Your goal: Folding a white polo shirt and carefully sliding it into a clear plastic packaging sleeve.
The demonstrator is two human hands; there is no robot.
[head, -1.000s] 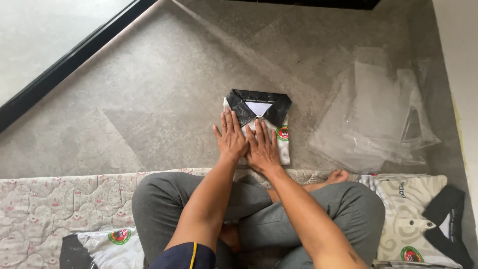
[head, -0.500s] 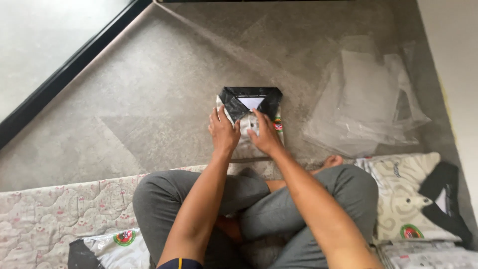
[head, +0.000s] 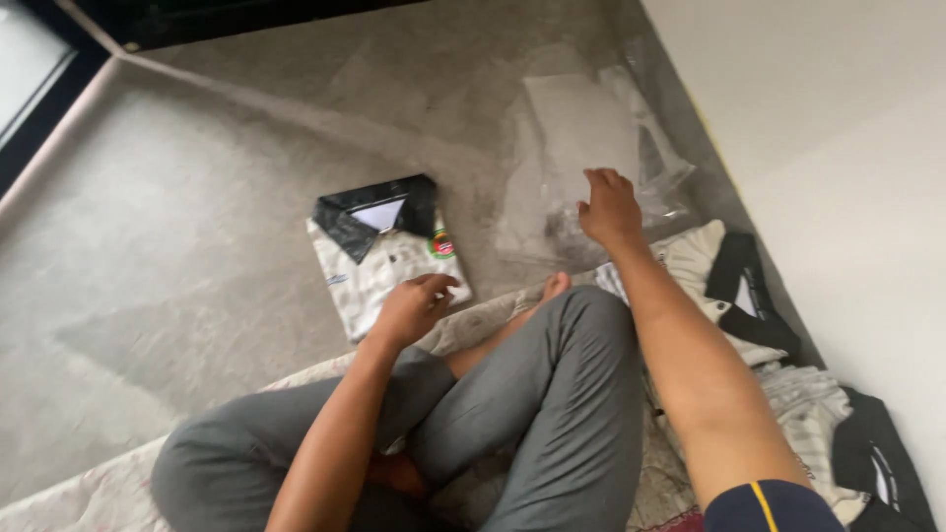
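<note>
A folded white shirt (head: 379, 264) with a black collar and a small round badge lies flat on the grey floor in front of me. My left hand (head: 412, 307) hovers at its near right corner, fingers loosely curled, holding nothing. My right hand (head: 609, 209) is stretched out to the right, fingers apart, over a pile of clear plastic bags (head: 581, 148); it is just above or touching the bags, and I cannot tell which. I sit cross-legged in grey trousers (head: 532, 394).
More white shirts with black collars (head: 729, 296) lie heaped at my right, by the white wall (head: 847, 177). A patterned mat (head: 89, 493) is under me. A dark window frame (head: 59, 108) runs along the far left.
Both hands have come off the folded shirt. My right hand has swung right to the plastic bags, my left has drawn back to the shirt's corner. The view has turned right.
</note>
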